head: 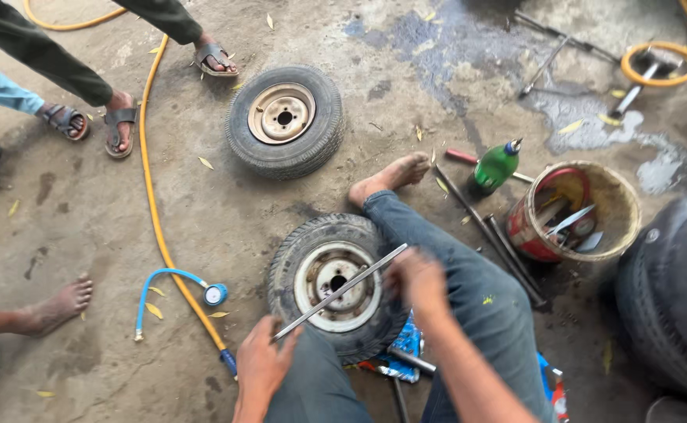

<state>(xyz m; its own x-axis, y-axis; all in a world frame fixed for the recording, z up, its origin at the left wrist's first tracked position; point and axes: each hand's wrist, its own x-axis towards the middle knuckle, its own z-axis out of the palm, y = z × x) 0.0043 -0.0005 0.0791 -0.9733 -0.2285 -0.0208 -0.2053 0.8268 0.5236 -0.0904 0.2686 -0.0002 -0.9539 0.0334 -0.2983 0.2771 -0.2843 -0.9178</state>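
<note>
Both hands' fingers grip one metal bar [340, 291] over one of two wheels [336, 286].

A green plastic bottle [496, 166] with a blue spray-type cap lies on the concrete floor [85, 211] to the right of centre, far from the viewer and just left of the bucket; no label on it can be made out. A round bucket [594, 188], red on its outer wall and tan on its rim, lies tilted on its side at the right, its open mouth showing. Near the bottom of the view, partly hidden under the person's legs, lies a flat blue packet [406, 345] with pale markings, and a red and white packet edge [559, 395] shows at the lower right. No signs or screens appear.
</note>
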